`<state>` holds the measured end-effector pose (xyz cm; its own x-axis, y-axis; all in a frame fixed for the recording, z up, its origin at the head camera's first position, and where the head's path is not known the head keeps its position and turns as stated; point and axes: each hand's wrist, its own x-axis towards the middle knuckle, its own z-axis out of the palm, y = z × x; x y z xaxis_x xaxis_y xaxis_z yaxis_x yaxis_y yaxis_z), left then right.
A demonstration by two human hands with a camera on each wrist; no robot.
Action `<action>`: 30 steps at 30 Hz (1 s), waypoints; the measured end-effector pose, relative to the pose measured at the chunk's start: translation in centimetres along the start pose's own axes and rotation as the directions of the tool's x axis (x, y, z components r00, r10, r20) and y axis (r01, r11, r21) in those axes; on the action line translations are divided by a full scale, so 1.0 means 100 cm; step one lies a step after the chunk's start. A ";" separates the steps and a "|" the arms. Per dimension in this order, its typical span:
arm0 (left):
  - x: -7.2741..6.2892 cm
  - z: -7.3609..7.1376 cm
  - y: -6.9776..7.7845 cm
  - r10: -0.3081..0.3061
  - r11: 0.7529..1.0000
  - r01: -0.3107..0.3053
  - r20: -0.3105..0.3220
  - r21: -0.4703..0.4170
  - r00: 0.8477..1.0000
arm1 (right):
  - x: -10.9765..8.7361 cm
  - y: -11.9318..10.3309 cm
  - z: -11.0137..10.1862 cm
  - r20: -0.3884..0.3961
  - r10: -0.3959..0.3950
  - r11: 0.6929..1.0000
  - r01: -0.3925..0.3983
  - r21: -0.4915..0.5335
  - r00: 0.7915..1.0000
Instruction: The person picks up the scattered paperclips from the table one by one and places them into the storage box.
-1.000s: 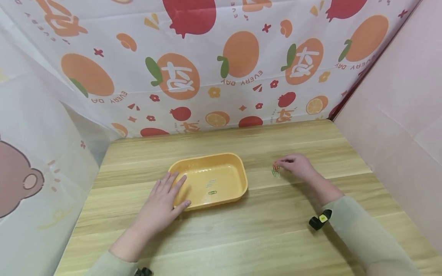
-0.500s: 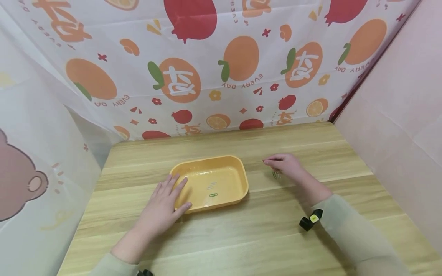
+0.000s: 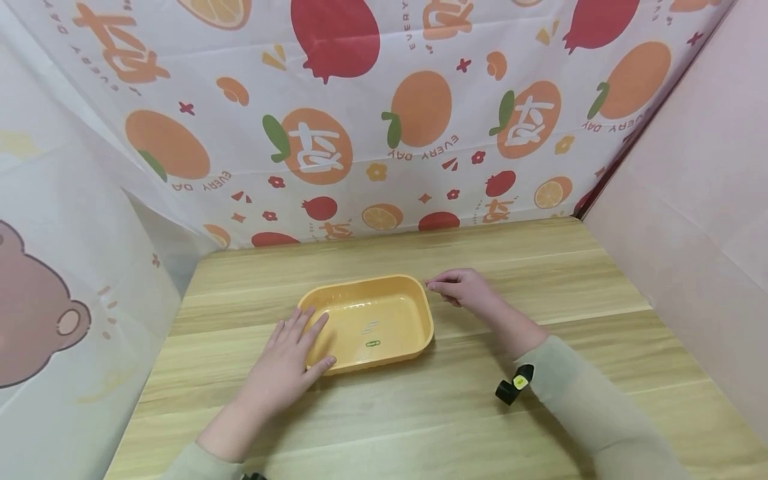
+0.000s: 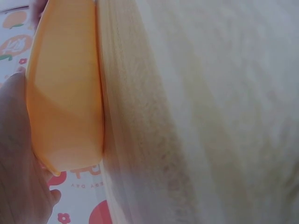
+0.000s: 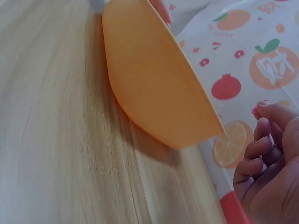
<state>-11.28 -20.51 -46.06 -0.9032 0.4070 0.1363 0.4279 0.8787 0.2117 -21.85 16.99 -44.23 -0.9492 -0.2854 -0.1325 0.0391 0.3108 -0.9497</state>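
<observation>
A yellow plastic tray (image 3: 396,320) stands on the table; a green paper clip (image 3: 373,344) and a few silver paper clips (image 3: 370,327) lie in it. My left hand (image 3: 285,360) rests over the tray's left rim, fingers spread across its inside and thumb at the front edge. Just off the tray's back right corner is my right hand (image 3: 468,293). Between thumb and forefinger it pinches a small red paper clip (image 5: 255,111), while its other fingers are curled. From the right wrist, the tray's outer wall (image 5: 145,74) appears beside this hand.
The wooden table (image 3: 384,427) ends at a fruit-print cloth (image 3: 372,120) hanging behind. Pale cloth screens rise at the left (image 3: 108,253) and right (image 3: 690,200). A dark camera mount (image 3: 514,385) sits on the right wrist.
My right hand has picked the red paper clip from the small pile on the right and moved left towards the tray. That pile is now hidden behind the arm. My left hand stays put.
</observation>
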 end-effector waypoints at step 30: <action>-0.001 0.000 0.000 -0.009 1.000 0.009 0.003 -0.006 1.000 | 0.015 -0.030 0.046 0.148 -0.016 0.997 0.028 -0.078 0.989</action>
<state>-11.21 -20.61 -46.04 -0.9070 0.4001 0.1316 0.4202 0.8807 0.2188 -21.96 11.47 -42.88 -0.8932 -0.4209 -0.1579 -0.0117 0.3729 -0.9278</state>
